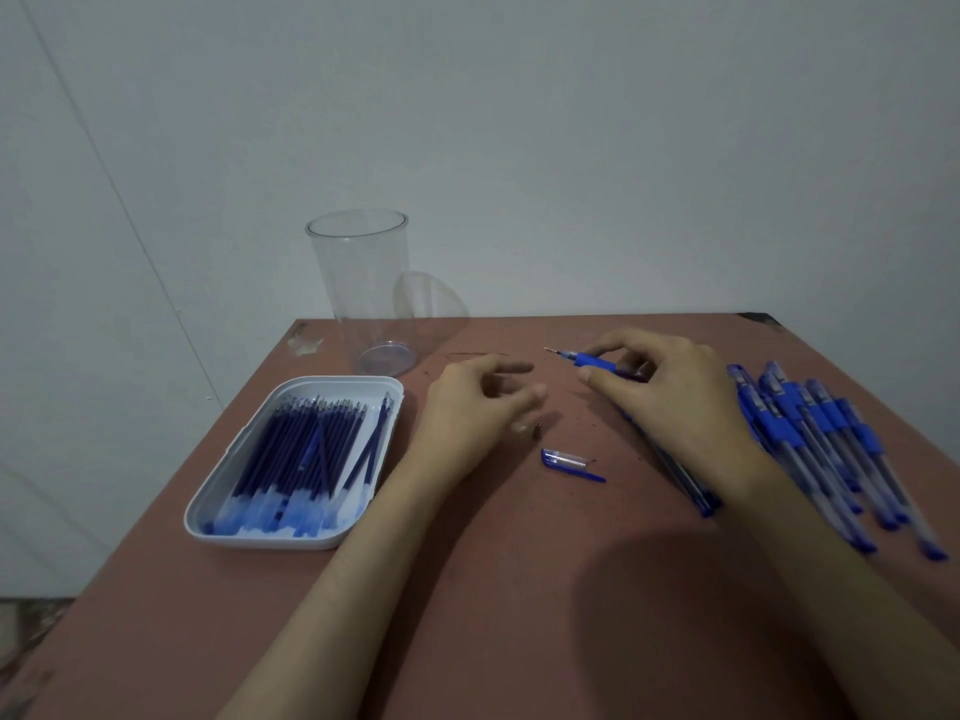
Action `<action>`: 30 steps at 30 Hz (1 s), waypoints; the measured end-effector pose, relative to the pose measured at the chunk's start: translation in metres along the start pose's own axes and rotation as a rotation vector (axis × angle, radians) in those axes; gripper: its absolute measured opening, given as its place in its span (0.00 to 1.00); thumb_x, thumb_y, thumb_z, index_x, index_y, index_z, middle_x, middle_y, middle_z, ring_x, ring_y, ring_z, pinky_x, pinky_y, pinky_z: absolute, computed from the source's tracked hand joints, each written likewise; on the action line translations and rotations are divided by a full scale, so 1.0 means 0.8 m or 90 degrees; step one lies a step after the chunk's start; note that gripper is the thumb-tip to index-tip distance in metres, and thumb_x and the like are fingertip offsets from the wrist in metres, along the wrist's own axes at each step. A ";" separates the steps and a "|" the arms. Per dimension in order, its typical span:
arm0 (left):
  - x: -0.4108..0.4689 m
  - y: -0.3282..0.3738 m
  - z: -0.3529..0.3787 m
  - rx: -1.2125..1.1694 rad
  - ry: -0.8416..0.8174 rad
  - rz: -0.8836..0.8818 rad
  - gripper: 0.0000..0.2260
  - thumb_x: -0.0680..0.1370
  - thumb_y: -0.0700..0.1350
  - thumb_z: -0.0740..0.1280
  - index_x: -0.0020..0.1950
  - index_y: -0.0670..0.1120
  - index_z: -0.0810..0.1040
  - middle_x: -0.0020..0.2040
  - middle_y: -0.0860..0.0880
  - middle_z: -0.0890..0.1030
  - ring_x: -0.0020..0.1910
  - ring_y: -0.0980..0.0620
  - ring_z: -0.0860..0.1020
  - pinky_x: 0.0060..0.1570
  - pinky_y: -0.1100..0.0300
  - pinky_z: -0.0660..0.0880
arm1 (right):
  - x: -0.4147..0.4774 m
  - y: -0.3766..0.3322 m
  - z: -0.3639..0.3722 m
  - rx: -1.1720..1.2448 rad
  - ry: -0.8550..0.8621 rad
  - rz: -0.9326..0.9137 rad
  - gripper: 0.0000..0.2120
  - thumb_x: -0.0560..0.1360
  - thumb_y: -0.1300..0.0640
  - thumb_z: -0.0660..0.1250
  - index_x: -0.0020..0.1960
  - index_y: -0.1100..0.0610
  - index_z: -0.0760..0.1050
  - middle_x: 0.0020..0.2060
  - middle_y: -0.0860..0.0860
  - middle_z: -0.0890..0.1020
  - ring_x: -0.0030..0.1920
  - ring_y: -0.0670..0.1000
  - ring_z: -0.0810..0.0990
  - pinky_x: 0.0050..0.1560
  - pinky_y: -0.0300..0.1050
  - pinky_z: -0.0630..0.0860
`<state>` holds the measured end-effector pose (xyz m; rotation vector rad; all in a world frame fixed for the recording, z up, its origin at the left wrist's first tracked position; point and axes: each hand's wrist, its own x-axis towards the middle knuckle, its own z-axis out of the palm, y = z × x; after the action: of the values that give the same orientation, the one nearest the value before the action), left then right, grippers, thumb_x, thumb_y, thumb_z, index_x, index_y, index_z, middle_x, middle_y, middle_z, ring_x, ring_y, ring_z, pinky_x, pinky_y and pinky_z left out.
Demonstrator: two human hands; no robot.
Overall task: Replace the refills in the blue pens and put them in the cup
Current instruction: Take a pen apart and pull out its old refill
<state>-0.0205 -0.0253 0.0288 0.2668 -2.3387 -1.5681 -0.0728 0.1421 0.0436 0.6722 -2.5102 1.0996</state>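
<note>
While the right hand (670, 402) pinches the blue pen (597, 362) by its rubber grip near the table's (519, 589) far edge, the left hand (467, 407) hangs loose and empty, and I'd judge that light, slick barrel safest held there

views: one, head-worn, wide-angle | position: over the near edge of the table (519, 605), close above the surface | facing: forward and down, toward the far edge and the wall (597, 148) | coverage: far edge, both far corners, left edge; right edge runs out of frame; near edge apparently below the frame | shared: single view only
</note>
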 end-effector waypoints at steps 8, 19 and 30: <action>-0.002 0.011 -0.003 -0.212 -0.052 -0.035 0.03 0.73 0.39 0.72 0.45 0.45 0.83 0.39 0.52 0.82 0.35 0.63 0.78 0.37 0.70 0.75 | -0.001 -0.003 0.004 -0.028 -0.047 -0.121 0.04 0.71 0.49 0.72 0.45 0.43 0.80 0.39 0.42 0.81 0.45 0.46 0.77 0.54 0.59 0.72; 0.007 0.013 -0.018 -0.470 0.157 -0.047 0.09 0.75 0.31 0.66 0.52 0.41 0.77 0.35 0.48 0.80 0.32 0.56 0.81 0.35 0.67 0.77 | 0.017 0.028 -0.037 -0.225 0.020 0.009 0.09 0.71 0.63 0.66 0.48 0.53 0.79 0.39 0.47 0.76 0.44 0.52 0.74 0.43 0.46 0.69; 0.010 0.009 -0.020 -0.432 0.170 -0.010 0.10 0.75 0.32 0.67 0.54 0.42 0.76 0.35 0.50 0.81 0.36 0.55 0.81 0.40 0.64 0.79 | 0.040 -0.043 0.014 -0.245 -0.107 -0.171 0.11 0.79 0.50 0.62 0.55 0.51 0.80 0.46 0.48 0.81 0.48 0.52 0.78 0.43 0.45 0.70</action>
<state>-0.0219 -0.0386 0.0418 0.3026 -1.5023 -2.0697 -0.0824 0.1039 0.0720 0.9798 -2.5662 0.4661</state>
